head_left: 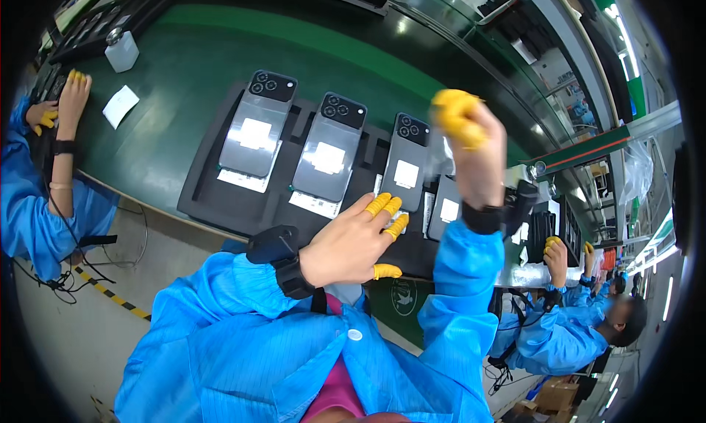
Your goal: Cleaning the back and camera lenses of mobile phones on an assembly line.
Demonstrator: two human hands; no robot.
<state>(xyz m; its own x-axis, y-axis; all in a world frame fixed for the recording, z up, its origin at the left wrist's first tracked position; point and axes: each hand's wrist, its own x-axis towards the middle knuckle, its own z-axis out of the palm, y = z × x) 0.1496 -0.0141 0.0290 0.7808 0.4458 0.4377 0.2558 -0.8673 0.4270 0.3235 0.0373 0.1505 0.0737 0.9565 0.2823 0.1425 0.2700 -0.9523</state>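
Note:
Several grey smartphones lie back up in a black foam tray [204, 174], each with a white label on its back. The left phone [245, 153], the middle phone [321, 174] and the third phone [403, 149] show their camera blocks. My left hand [346, 239], with yellow finger cots, lies palm down at the third phone's lower end, fingers stretched and thumb apart. My right hand [474, 155] is raised over the tray's right part, its yellow-cotted fingers curled together and blurred. A further phone [445, 208] is partly hidden by my right arm. What the right fingers hold cannot be made out.
On the green table [184, 48] stand a white bottle [122, 52] and a white paper slip [120, 105]. A black tray [110, 22] sits far left. Co-workers' hands [72, 103] are at left; another co-worker [562, 327] sits at right. A metal rail [441, 48] runs behind.

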